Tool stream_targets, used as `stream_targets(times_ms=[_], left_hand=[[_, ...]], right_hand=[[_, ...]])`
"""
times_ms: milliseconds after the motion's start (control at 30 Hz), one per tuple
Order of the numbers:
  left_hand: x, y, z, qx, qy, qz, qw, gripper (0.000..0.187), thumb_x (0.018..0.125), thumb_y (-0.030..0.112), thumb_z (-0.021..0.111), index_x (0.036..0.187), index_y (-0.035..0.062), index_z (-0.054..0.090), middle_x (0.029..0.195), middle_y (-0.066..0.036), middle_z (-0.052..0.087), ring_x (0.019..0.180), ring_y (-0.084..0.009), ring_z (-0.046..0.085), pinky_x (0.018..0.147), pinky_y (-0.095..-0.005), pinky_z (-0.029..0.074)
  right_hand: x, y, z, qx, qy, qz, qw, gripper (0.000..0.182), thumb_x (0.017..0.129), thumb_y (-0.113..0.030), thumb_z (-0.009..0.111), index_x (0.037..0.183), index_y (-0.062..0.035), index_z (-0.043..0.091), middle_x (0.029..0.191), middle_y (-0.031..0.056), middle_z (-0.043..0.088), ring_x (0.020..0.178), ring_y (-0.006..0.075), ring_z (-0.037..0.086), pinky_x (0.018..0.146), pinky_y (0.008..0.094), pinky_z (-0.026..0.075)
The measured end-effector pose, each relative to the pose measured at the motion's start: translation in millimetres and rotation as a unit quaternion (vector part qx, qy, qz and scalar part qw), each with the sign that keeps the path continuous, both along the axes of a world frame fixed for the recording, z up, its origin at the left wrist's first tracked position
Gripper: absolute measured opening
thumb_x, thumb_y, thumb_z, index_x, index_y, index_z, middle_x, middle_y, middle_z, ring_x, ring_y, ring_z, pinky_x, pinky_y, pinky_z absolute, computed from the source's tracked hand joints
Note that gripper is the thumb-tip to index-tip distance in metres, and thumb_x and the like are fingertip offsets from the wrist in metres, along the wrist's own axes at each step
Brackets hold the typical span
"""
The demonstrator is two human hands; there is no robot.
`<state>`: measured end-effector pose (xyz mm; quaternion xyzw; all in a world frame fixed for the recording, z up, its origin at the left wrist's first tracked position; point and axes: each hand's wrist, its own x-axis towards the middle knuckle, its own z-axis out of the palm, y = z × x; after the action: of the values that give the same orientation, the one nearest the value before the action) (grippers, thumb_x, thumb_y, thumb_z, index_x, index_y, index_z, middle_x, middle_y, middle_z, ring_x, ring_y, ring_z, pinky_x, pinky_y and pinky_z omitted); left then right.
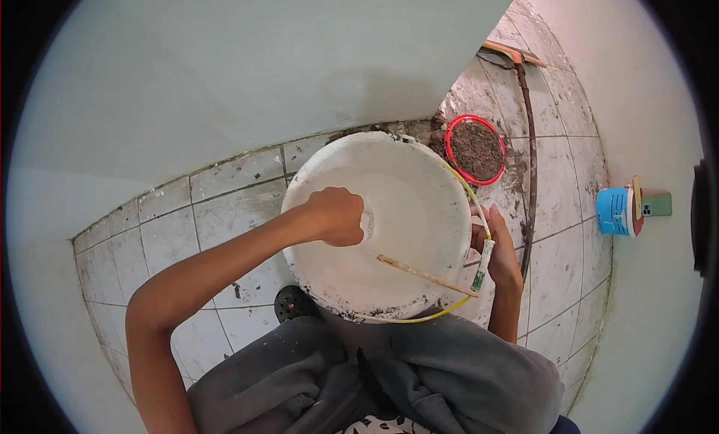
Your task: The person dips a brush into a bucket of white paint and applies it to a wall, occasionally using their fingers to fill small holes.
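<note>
A large white bucket of whitish liquid stands on the floor before my knees. Over its middle my left hand is closed in a fist; whatever it holds is hidden, and a small pale patch shows at the liquid beside the knuckles. A thin wooden stick leans from the liquid over the right rim. My right hand is at the bucket's outer right side, fingers apart against the wall, beside the yellow wire handle with its white and green grip.
A red-rimmed basin of grey-brown grit sits beyond the bucket. A long-handled tool lies along the tiles to the right. A blue tub and a green phone are by the right wall. Walls enclose the dirty tiled floor.
</note>
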<state>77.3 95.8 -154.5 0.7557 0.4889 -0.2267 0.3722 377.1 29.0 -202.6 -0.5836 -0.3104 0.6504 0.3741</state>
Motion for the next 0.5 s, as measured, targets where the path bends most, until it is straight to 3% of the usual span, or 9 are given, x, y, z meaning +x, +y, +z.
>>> stream_targets(times_ms=[167, 333, 500], left_hand=[[-8, -3, -9, 0.009, -0.013, 0.021, 1.0, 0.025, 0.072, 0.017, 0.062, 0.076, -0.0079, 0.066, 0.075, -0.029, 0.065, 0.078, -0.042, 0.067, 0.071, -0.0474, 0.054], [-41, -14, 20, 0.038, -0.093, 0.008, 0.995, 0.029, 0.075, 0.024, 0.073, 0.078, -0.0036, 0.067, 0.07, -0.023, 0.063, 0.068, -0.0372, 0.064, 0.066, -0.0449, 0.051], [-79, -27, 56, 0.005, -0.179, 0.058, 0.982, 0.026, 0.075, 0.019, 0.08, 0.083, -0.0026, 0.068, 0.059, -0.011, 0.053, 0.058, -0.0172, 0.052, 0.059, -0.0309, 0.044]], right_hand=[[5, 7, -14, 0.0, 0.045, 0.002, 0.999, 0.052, 0.102, -0.053, 0.033, 0.111, -0.008, 0.057, 0.08, -0.0003, 0.062, 0.067, 0.0094, 0.053, 0.067, 0.0242, 0.041], [11, 14, -6, 0.049, 0.048, 0.033, 0.997, 0.049, 0.103, -0.05, 0.032, 0.113, -0.0087, 0.055, 0.079, 0.0022, 0.064, 0.071, 0.0123, 0.058, 0.07, 0.0278, 0.043], [8, 11, -9, 0.046, 0.063, -0.006, 0.997, 0.043, 0.103, -0.045, 0.039, 0.116, -0.0079, 0.054, 0.082, 0.0007, 0.066, 0.066, 0.0078, 0.058, 0.063, 0.0207, 0.044]])
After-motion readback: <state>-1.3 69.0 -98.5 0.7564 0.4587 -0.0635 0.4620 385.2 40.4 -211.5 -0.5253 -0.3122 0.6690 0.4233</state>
